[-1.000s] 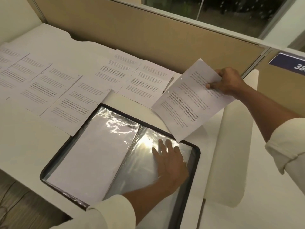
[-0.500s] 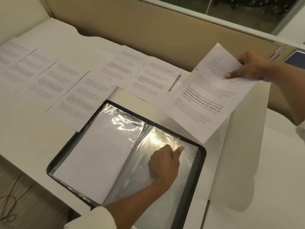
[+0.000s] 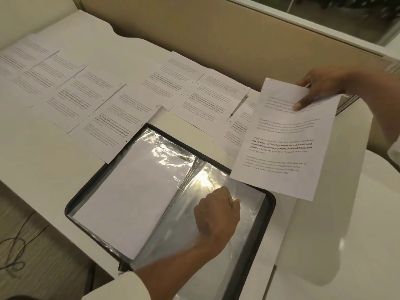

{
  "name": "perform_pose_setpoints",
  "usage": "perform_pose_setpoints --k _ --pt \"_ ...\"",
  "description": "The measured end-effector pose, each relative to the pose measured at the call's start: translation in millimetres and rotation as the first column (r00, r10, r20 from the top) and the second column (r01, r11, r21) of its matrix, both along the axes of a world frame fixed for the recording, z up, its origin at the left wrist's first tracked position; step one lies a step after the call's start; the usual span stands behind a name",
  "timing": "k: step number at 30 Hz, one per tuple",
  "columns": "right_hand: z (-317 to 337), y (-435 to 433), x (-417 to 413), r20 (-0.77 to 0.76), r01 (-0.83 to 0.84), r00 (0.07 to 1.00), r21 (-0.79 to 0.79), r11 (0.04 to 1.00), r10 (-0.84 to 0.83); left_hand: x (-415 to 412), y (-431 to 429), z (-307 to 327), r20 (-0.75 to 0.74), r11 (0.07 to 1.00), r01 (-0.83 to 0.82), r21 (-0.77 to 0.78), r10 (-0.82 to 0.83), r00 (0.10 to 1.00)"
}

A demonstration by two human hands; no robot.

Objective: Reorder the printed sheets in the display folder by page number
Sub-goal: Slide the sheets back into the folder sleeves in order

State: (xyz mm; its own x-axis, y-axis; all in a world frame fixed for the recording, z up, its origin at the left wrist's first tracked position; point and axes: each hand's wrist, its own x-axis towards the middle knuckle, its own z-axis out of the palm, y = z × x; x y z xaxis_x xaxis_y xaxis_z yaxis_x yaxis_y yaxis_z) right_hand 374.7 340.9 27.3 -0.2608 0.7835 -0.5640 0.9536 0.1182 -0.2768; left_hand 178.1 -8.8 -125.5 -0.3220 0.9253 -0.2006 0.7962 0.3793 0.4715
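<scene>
Refiling step, prob. L hand point(image 3: 216, 215) pinches sleeve point(image 3: 249, 215) of folder point(image 3: 268, 221); R hand point(image 3: 320, 87) grips sheet point(image 3: 281, 144) over folder's far-right corner. Next: spread sleeve, insert.

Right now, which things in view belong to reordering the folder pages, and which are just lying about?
Part of the job:
display folder; clear sleeve pinched by the left hand; printed sheet held in the right hand; loose sheets spread on the desk.

Just lying about:
cables on the floor; beige partition; window behind it.
</scene>
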Motion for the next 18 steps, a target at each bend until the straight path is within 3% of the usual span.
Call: perform_pose_setpoints --k 7,14,18 --pt "-21.9 21.2 -33.4 -0.011 -0.063 0.998 -0.016 0.998 0.063 2.4 0.3 -9.6 -0.061 0.992 0.100 0.080 -0.095 0.994" --pt "-51.2 35.6 -74.5 0.008 -0.099 0.995 -0.003 0.995 0.099 9.3 -0.4 -23.7 -0.310 0.949 0.265 0.172 -0.203 0.929" --pt "-70.2 36.3 -87.3 -0.003 -0.105 0.995 -0.042 0.994 0.105 13.9 -0.8 -31.9 -0.323 0.933 0.302 0.194 -0.230 0.918"
